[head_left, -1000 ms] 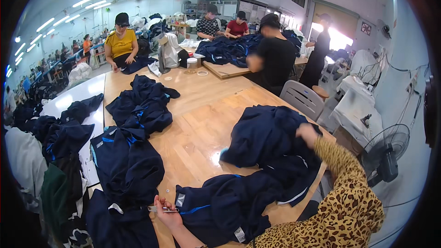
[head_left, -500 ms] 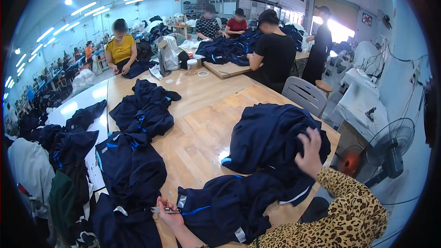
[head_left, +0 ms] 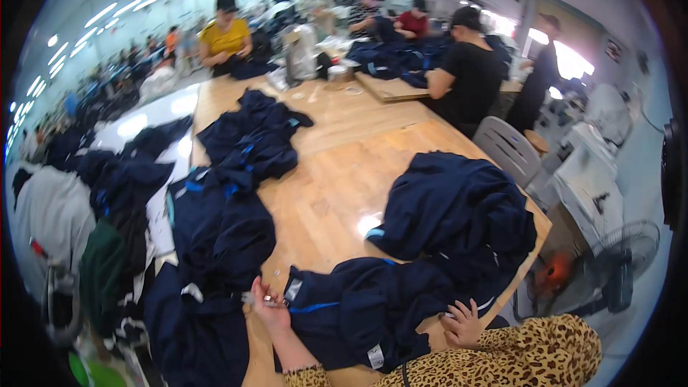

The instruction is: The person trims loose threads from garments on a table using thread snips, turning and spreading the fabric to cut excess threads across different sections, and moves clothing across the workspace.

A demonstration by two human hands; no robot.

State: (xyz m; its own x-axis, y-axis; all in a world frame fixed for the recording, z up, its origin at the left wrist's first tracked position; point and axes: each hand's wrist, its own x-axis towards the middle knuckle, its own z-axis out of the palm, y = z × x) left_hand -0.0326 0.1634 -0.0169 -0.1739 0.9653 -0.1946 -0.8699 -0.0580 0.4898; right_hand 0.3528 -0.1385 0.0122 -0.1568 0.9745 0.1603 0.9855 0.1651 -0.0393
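A navy garment [head_left: 358, 294] with a blue stripe and white labels lies spread on the table in front of me. At its left end my left hand [head_left: 269, 306] is closed around small metal thread snips [head_left: 249, 297], whose tip points left. My right hand [head_left: 462, 324] rests at the garment's lower right edge, fingers apart, with nothing visible in it. Beyond it sits a heaped navy garment [head_left: 459, 208] with a light blue edge. Left of my left hand lie more navy garments [head_left: 222, 229].
The wooden table [head_left: 344, 186] extends away from me. Pale and dark cloths [head_left: 54, 208] hang at the left. A grey chair [head_left: 507, 149] and a standing fan [head_left: 623, 265] stand to the right. Several people work across the table, one in a yellow top [head_left: 226, 36].
My right hand has come down and left from the heaped garment to the nearer garment's edge. My left hand still grips the snips. The whole view has shifted slightly.
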